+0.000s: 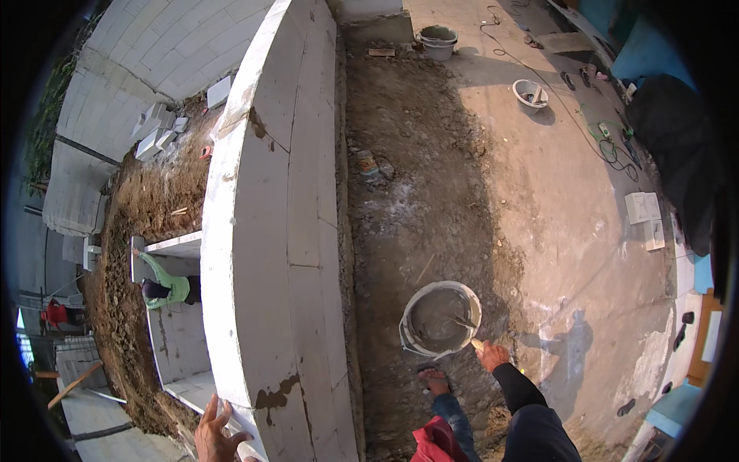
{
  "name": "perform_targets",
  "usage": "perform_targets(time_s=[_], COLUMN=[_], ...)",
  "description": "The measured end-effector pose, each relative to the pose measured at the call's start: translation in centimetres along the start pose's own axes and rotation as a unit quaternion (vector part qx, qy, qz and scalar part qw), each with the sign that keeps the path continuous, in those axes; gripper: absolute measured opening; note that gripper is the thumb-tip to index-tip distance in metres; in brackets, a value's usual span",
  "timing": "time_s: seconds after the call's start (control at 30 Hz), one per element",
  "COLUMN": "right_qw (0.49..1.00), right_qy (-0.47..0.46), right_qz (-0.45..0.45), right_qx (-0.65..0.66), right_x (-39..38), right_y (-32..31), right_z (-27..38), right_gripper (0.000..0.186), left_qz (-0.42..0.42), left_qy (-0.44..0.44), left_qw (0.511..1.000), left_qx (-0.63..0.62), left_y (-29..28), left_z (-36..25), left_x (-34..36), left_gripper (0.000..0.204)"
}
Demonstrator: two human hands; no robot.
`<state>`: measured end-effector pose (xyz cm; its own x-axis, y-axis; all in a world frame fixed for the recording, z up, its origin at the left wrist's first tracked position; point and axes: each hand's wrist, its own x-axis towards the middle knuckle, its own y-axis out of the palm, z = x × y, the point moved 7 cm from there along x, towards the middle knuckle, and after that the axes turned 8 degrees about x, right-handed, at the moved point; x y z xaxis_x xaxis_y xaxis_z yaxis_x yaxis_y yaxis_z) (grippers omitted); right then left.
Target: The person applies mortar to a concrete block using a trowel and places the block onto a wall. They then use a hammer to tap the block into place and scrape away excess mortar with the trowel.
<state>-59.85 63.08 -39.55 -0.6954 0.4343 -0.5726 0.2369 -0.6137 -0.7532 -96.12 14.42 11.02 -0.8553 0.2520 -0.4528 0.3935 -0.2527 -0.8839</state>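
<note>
My right hand (493, 357) is closed around the light-coloured handle of a trowel (476, 344). The trowel's blade dips into grey wet mortar (435, 317) inside a round white bucket (405, 327). That bucket stands on the dirt just beyond my foot (435, 379). My left hand (216, 433) lies with fingers apart against the top edge of a white block wall (265, 223), at its near end. Grey mortar smears mark the wall's face below that hand.
Left of the wall, a person in a green top (173, 289) works among low block walls. Loose white blocks (156, 132) lie behind. At the right are a white basin (530, 95), a bucket (438, 45), stacked blocks (645, 219) and a cable (570, 108) along the concrete.
</note>
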Motion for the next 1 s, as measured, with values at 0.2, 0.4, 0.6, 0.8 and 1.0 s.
perform_targets(time_s=[0.2,0.4,0.6,0.8,1.0], right_qw=[0.998,0.994,0.989,0.959,0.962], right_qy=[0.037,0.067,0.094,0.185,0.222], right_qz=[0.013,0.005,0.062,0.101,0.131], right_qx=[0.049,0.088,0.095,0.189,0.092], right_x=[0.2,-0.2,1.6,5.4,11.7], right_y=[-0.1,-1.2,-1.5,-5.8,0.9], right_z=[2.9,3.1,1.7,4.7,2.4], right_gripper=[0.046,0.049,0.06,0.063,0.047], left_qz=[0.011,0.003,-0.007,0.011,0.009], left_qy=[-0.032,-0.008,0.006,-0.043,-0.01], left_qw=[0.999,0.999,1.0,0.999,0.998], left_qx=[0.017,0.034,0.015,-0.024,-0.067], left_y=[-1.1,-1.0,-0.6,-1.0,0.0], left_z=[-0.9,-1.1,-1.4,-0.4,-1.2], left_x=[-0.4,-0.2,0.4,-0.5,-0.3], left_gripper=[0.084,0.082,0.081,0.086,0.09])
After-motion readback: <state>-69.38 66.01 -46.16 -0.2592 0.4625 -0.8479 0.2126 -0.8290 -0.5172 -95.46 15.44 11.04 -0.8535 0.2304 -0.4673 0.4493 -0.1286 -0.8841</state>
